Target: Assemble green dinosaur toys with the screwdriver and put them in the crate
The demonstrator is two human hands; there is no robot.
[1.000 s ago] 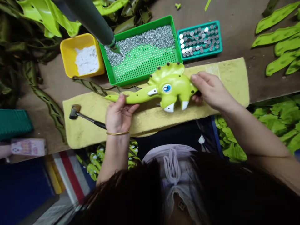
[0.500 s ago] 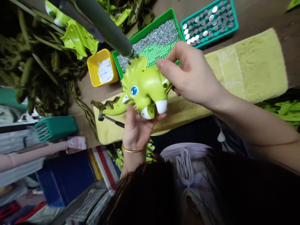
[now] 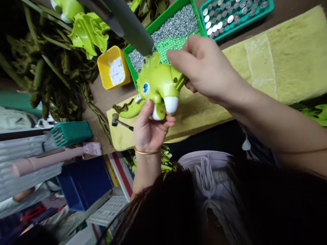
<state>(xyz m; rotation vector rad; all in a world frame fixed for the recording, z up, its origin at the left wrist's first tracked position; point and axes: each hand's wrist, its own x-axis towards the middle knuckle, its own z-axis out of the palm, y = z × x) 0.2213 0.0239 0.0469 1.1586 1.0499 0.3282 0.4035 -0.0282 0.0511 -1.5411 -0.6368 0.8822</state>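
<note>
Over the yellow pad (image 3: 296, 61), the left hand (image 3: 150, 132) and right hand (image 3: 208, 68) gripped the toy (image 3: 158, 80), long axis roughly along the pad, narrow tip leftward.

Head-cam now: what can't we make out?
Head view:
Lime-green plastic dinosaur toy: far side, turned away.
Right hand: some fingertips, behind the hand itself and toy.
Dark cylindrical tool: upper end, cut by top edge; contact with toy unclear.
Black-handled metal hammer: handle end, behind left hand.
Teal plastic tray: far rim, cut by top edge.
White pieces in yellow square plastic bin: shapes too small.
</note>
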